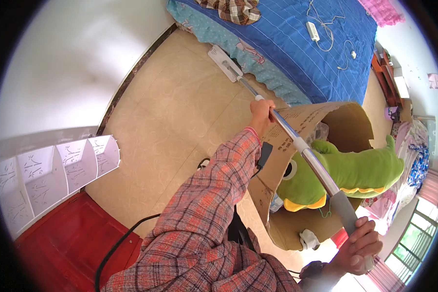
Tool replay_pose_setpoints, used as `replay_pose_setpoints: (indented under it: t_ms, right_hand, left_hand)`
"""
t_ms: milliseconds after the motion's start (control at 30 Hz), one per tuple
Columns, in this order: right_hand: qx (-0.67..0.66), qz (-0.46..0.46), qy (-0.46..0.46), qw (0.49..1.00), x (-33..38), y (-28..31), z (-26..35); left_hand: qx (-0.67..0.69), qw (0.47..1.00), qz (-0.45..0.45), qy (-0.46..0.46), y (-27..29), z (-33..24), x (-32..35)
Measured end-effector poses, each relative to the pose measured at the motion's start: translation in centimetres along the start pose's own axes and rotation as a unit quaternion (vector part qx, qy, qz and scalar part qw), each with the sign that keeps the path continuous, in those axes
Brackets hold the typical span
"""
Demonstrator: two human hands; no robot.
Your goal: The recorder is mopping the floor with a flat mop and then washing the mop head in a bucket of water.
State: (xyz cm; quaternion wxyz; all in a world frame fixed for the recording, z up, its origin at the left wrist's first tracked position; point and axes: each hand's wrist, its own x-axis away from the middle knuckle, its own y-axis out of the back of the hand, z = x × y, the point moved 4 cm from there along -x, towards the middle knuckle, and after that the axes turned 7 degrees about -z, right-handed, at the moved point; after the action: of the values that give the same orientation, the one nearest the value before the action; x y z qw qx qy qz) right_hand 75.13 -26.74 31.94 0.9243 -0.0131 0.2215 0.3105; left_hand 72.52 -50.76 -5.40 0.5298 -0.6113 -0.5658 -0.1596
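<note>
Mop [297,141] work looks partway along, judging by its reach. Left hand [261,115] is wrapped around the metal pole midway, right hand [360,246] clenched on the grey grip. Its flat white head [225,63] rests on the tan floor [180,112] at the bed's [297,48] edge; the floor beside the cardboard box [282,160] likely remains.

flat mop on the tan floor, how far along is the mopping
Done: cannot tell; the tan tiled floor shows no wet streaks. In hand: left hand and right hand grip the flat mop's metal pole, head against the blue quilted bed. Left: the floor by the cardboard box.
</note>
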Motion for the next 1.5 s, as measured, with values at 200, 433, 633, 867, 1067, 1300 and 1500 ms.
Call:
replay_pose_setpoints:
  t_ms: [200, 433, 633, 867, 1067, 1300, 1500]
  right_hand:
    - [0.037, -0.136, -0.016, 0.99, -1.5, -1.2, -2.3]
    - [-0.195, -0.05, -0.08, 0.976, -6.5, 3.9, -0.7]
    - [-0.251, 0.184, -0.087, 0.946, -7.4, 3.2, 0.7]
    - [-0.26, 0.189, -0.133, 0.938, -2.5, 3.3, 1.1]
    - [-0.326, 0.164, -0.287, 0.886, 6.1, 2.1, -5.3]
    - [-0.35, 0.142, -0.281, 0.882, 11.7, 5.9, -5.2]
    - [-0.372, 0.11, -0.194, 0.901, 6.7, 14.6, 1.4]
  left_hand:
    - [-0.108, 0.994, -0.019, -0.02, 0.7, -1.0, -1.7]
    - [-0.176, 0.983, -0.038, -0.036, 0.9, -1.8, 1.8]
    - [-0.113, 0.99, -0.076, -0.049, 8.0, -0.3, 7.6]
    - [-0.035, 0.985, -0.171, 0.011, 21.1, 4.0, 15.3]
    - [-0.042, 0.957, -0.285, -0.035, 36.9, 10.9, 21.9]
    - [-0.031, 0.945, -0.323, 0.032, 42.2, 12.9, 26.8]
    - [-0.055, 0.973, -0.224, -0.021, 25.8, 8.4, 26.1]
